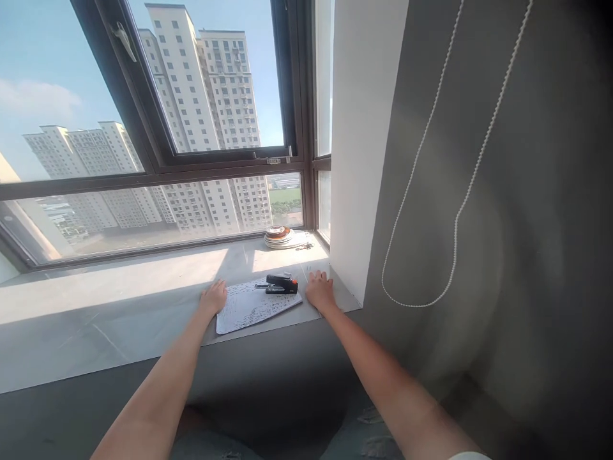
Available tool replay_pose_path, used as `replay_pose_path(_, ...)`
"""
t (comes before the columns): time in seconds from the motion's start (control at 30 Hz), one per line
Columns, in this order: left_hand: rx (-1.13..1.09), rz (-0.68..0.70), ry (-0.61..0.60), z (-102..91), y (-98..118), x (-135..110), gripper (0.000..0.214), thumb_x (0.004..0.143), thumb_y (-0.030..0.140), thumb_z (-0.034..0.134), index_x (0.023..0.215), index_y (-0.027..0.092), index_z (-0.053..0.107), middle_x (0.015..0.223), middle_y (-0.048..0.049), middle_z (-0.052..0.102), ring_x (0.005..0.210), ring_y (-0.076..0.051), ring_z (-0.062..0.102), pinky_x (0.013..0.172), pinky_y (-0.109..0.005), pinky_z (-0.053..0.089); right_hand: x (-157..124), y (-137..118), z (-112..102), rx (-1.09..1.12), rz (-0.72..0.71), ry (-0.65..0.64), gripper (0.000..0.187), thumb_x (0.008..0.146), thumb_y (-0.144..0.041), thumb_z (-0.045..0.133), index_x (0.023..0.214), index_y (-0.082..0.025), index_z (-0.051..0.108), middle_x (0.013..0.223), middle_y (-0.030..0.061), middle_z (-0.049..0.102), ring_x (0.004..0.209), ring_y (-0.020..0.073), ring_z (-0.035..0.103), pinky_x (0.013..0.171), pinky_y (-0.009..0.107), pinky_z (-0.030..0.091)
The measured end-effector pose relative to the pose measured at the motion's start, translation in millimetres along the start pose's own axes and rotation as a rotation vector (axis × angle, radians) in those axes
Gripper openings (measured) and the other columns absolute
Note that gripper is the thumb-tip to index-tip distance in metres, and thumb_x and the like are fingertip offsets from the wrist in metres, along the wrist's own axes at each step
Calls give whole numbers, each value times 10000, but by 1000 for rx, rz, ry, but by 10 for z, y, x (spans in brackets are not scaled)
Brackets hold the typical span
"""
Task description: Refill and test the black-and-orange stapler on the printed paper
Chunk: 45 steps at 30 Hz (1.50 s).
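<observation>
On the windowsill [158, 313] lie sheets of paper [249, 313] covered in dark writing. A black stapler [282, 285] with an orange-red spot at its right end rests on the paper's upper right part. My left hand [215, 296] lies on the sill at the paper's left edge, fingers stretched forward and holding nothing. To the right of the stapler, my right hand [320, 291] rests on the sill, its fingers slightly bent and apart, with nothing in them. The stapler touches neither hand.
A stack of plates or dishes [278, 237] stands at the back of the sill by the window corner. A beaded blind chain [454, 236] hangs in a loop at the right. Above the sill is a dark-framed window [156, 167] with a handle.
</observation>
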<state>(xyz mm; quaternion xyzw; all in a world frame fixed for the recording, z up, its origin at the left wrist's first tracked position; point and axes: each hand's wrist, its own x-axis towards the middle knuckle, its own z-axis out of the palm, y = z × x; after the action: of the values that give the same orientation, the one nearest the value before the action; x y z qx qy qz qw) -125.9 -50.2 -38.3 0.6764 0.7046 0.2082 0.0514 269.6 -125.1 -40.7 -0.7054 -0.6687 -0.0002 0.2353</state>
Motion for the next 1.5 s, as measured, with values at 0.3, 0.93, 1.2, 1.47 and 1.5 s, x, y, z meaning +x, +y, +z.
replay_pose_path(0.3,130,35,96,-56,35,-54,391,974,233,388,1134,124,728,1290,-221,663,1240,-366,601,1022,-470,488,4,-3,7,23,4,5,359,985,-150,386,1245,-179,633,1316,210,591,1269,360,467,1030,503,345)
replay_pose_path(0.93,126,6,161,-51,-11,-70,437,889,115,420,1215,106,711,1247,-228,658,1217,-383,571,982,-453,500,-13,-312,-181,401,-223,50,273,1073,-360,396,1179,-242,619,1192,91,663,1143,257,567,940,374,460)
replay_pose_path(1.2,157,-28,188,-94,21,-157,343,985,289,413,1008,137,720,1170,-232,619,1154,-389,566,923,-463,507,-105,-426,115,425,-307,6,444,938,-206,605,1369,-237,500,1283,84,636,1190,259,540,991,377,455)
replay_pose_path(1.47,163,-6,263,-206,127,-259,258,1037,260,331,1060,183,575,1083,-183,661,1105,-353,604,894,-436,467,-121,-450,67,387,-286,-18,446,956,-203,592,1390,-233,493,1301,97,646,1229,272,548,1025,372,438)
replay_pose_path(1.5,114,-12,260,-231,141,-278,263,1047,257,305,1095,187,554,1063,-172,678,1057,-338,629,853,-420,468,-121,-450,71,391,-286,-15,439,953,-199,597,1380,-236,500,1301,93,648,1234,271,549,1034,373,436)
